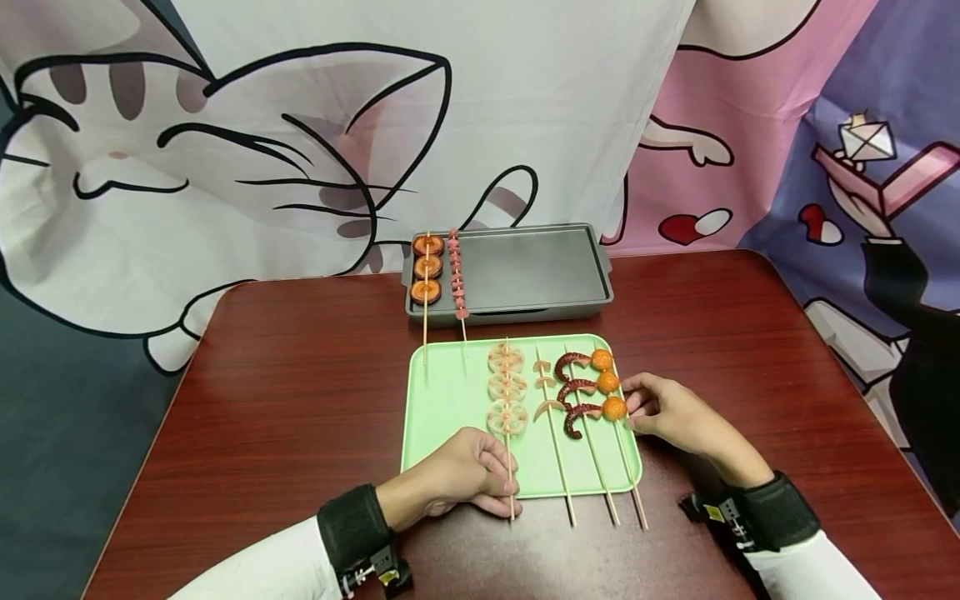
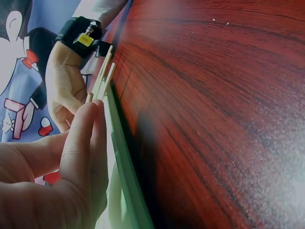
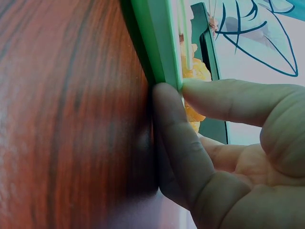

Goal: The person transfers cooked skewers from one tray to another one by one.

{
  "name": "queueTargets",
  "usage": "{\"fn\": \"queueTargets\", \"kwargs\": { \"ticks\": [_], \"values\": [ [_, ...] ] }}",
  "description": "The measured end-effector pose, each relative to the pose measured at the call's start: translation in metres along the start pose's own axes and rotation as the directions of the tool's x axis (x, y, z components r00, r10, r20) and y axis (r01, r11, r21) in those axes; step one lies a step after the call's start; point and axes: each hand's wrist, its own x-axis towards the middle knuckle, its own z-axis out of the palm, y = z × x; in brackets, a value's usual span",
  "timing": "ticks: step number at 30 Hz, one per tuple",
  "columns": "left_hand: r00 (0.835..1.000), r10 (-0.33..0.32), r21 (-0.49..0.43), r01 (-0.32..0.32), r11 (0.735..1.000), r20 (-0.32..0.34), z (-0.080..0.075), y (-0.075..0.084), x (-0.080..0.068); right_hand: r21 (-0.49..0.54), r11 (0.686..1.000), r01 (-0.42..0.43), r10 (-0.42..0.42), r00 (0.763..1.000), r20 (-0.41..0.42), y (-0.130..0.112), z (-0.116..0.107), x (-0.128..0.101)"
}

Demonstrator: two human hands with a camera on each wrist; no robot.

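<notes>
A green tray (image 1: pixel 450 400) holds several skewers side by side: lotus root slices (image 1: pixel 507 387), pale mushroom pieces (image 1: pixel 543 385), dark octopus tentacles (image 1: pixel 572 392) and orange balls (image 1: pixel 609 383). My left hand (image 1: pixel 506 487) rests at the tray's near edge, its fingertips pinching the lotus root skewer's stick. In the left wrist view, the fingers (image 2: pixel 83 138) lie beside the tray rim (image 2: pixel 125 171), with stick ends (image 2: pixel 102 78) beyond. My right hand (image 1: pixel 633 412) holds the tray's right rim next to the orange balls. In the right wrist view a thumb and finger (image 3: pixel 174 119) pinch that rim (image 3: pixel 159 43).
A grey baking tray (image 1: pixel 540 271) sits at the table's back and holds a skewer of brown-orange discs (image 1: pixel 427 268) and a pink sausage skewer (image 1: pixel 457 275) at its left end. Dark red tabletop (image 1: pixel 292 392) extends on both sides. A cartoon cloth hangs behind.
</notes>
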Motion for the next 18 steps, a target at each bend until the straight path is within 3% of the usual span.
{"fn": "queueTargets", "kwargs": {
  "ticks": [6,18],
  "values": [
    [1.0,0.001,0.008,-0.001,1.0,0.001,0.0008,-0.0024,0.0025,-0.001,1.0,0.001,-0.001,1.0,-0.001,-0.0002,0.0001,0.0004],
    [0.998,0.048,0.189,-0.04,0.981,-0.038,0.0012,-0.0078,0.0041,-0.011,1.0,0.004,-0.004,1.0,-0.004,0.0003,0.0001,0.0011]
  ]
}}
